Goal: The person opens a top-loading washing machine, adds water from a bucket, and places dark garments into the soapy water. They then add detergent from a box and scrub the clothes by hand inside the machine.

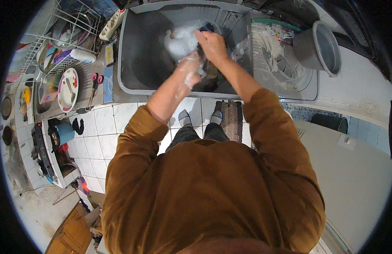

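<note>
L hand (pixel 190 67) & R hand (pixel 211 43) both clamped on dark wet cloth (pixel 206 63) w/ suds, over grey tub (pixel 138 63). Grey pot (pixel 321 46) stands to right of tub

A: What colour is the big tub (pixel 132 63)?
B: Grey. The foam (pixel 183 40) in it is white, and the cloth (pixel 206 67) is dark, nearly black.
A: And the sweater (pixel 204 190)?
B: Brown all over.
A: The floor (pixel 100 127)?
B: White square tiles with thin dark lines.
A: And that plate (pixel 68 89)?
B: White with a red rim. The bucket (pixel 321 46) is grey too.
</note>
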### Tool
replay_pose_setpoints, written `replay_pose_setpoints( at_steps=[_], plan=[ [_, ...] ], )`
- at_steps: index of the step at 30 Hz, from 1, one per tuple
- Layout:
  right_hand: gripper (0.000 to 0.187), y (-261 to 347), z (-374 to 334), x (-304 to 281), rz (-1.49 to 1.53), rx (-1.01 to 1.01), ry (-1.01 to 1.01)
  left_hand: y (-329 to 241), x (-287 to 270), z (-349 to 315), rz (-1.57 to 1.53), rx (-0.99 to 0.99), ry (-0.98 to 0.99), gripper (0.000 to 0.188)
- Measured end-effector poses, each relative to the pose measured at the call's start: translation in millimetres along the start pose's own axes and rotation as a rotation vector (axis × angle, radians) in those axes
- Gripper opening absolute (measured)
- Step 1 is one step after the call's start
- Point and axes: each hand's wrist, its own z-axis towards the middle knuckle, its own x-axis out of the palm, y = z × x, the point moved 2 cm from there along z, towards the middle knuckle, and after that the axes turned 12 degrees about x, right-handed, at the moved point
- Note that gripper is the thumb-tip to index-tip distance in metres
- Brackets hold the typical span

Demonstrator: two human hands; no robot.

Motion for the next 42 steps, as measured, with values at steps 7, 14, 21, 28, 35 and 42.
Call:
replay_pose_setpoints(
  at_steps=[7,14,21,28,35,42],
  plan=[
    [0.029,37.2,-60.3,5.8,0.035,-0.260,0.102,18.5,-36.0,33.4,-0.236,0.035,0.134,0.039],
    [0.042,-13.5,-6.0,-43.0,0.411,0.313,0.344,-54.5,-41.7,28.0,0.016,0.269,0.405,0.027],
    [0.032,43.5,24.2,-39.0,0.267,-0.214,0.174,-83.8,-36.0,31.3,0.361,0.515,0.242,0.055],
    [0.030,57.3,-9.3,-17.3,0.148,-0.144,0.155,-40.9,-28.9,2.7,-0.666,-0.071,0.024,0.058],
    [0.028,23.3,-30.6,-12.8,-0.518,-0.215,0.113,44.8,17.4,-0.8,-0.584,-0.068,-0.109,0.044],
    [0.023,41.8,-66.3,11.3,-0.072,-0.397,-0.043,-5.8,-11.6,2.9,-0.613,-0.017,-0.026,0.038]
  ],
)
